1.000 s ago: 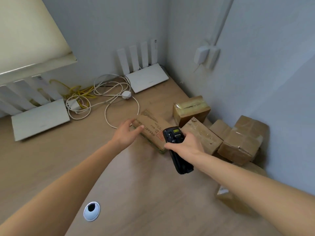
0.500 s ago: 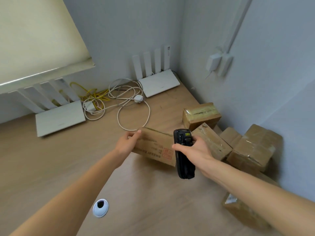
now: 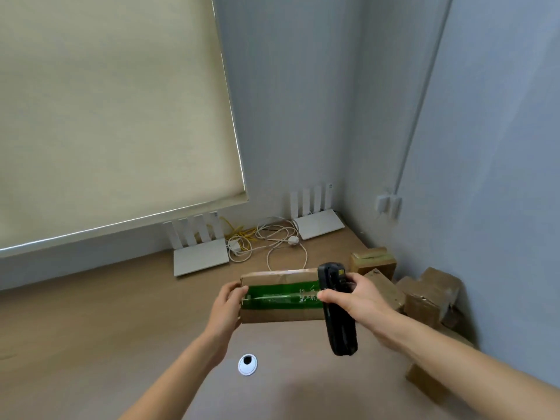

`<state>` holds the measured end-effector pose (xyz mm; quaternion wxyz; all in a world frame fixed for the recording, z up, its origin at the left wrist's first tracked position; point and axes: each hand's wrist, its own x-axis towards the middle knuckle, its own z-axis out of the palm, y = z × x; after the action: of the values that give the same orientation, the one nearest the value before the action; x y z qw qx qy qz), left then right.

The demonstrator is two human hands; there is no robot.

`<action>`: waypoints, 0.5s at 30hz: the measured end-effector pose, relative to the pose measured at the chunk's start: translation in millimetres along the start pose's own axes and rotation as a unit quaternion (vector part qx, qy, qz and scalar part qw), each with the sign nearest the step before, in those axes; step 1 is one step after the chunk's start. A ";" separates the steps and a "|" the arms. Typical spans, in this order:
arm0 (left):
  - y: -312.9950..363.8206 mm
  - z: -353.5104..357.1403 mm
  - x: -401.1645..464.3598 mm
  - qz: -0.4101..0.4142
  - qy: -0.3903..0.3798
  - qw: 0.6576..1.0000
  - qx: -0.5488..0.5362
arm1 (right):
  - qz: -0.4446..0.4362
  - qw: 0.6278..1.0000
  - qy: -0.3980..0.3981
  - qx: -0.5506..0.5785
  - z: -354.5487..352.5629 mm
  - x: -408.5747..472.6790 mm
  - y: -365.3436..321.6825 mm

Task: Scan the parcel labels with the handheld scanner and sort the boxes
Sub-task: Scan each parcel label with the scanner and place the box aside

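One head-worn camera looks forward and down over a wooden desk (image 3: 91, 322) toward the room's corner — wide-angle, close above both forearms. No second view shares the scene.

The green tape (image 3: 281, 297) across the cardboard box (image 3: 278, 313) carries white characters near its right end, just beside the scanner (image 3: 338, 310), but they are too blurred to read. No other text is legible.

Both arms outstretched, left hand (image 3: 225, 307) gripping, right hand (image 3: 359, 300) clasping
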<state>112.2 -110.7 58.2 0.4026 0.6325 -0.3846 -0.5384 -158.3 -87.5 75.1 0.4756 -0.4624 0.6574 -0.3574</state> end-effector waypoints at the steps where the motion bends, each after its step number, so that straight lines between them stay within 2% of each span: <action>1: 6.8 -13.5 -20.2 0.007 0.001 1.000 0.000 | -0.007 1.000 -0.012 -0.002 4.6 -20.8 -11.3; 5: 26.2 -69.7 -102.8 0.047 0.015 0.999 0.003 | -0.034 0.998 -0.044 -0.017 25.6 -102.9 -50.7; 10: 44.5 -132.4 -197.4 0.107 -0.003 0.994 -0.026 | -0.071 0.995 -0.063 -0.041 48.6 -189.5 -84.6; 15: 58.2 -174.1 -271.2 0.124 -0.003 0.991 -0.051 | -0.099 0.988 -0.098 -0.073 62.2 -255.9 -114.5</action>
<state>247.9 133.3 229.4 0.4967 0.5574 -0.4332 -0.5050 -37.5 117.0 236.6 0.4647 -0.5918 0.5829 -0.3065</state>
